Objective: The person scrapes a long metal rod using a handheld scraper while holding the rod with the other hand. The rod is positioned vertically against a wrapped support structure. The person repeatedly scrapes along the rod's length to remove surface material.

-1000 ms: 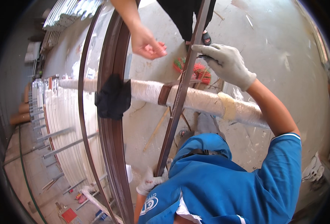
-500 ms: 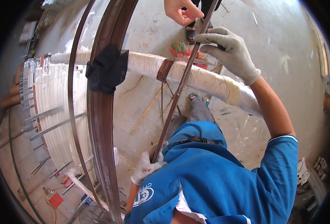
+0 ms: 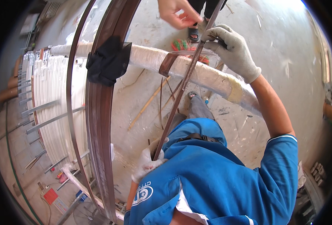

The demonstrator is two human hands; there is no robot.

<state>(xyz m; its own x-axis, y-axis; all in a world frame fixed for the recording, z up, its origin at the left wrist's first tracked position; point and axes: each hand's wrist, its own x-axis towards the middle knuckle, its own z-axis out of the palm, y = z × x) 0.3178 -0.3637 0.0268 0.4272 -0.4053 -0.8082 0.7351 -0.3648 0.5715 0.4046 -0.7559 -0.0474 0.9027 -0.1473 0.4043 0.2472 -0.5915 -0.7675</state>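
Note:
A long narrow brown strip point(image 3: 181, 86) runs slantwise from my waist up to the top edge of the view. My left hand point(image 3: 148, 165), in a pale work glove, is closed round its near end beside my blue shirt. Further up, my right hand point(image 3: 231, 50), gloved too, has its fingers bent in and pinches the strip's edge. Just left of those fingers, a co-worker's bare hand point(image 3: 177, 14) is close to the strip and blurred at the fingertips; whether it touches cannot be made out.
A plastic-wrapped beam point(image 3: 211, 77) crosses beneath the strip. Wide brown profiles point(image 3: 101, 123) lie across it at left, with a black cloth point(image 3: 109, 62) on top. White profiles point(image 3: 49, 112) are stacked on a rack further left. A green and red broom head point(image 3: 184, 45) lies beyond the beam.
The fingers of my right hand have curled in more against the strip. The co-worker's hand has shifted slightly left and nearer to me. My left hand keeps its grip.

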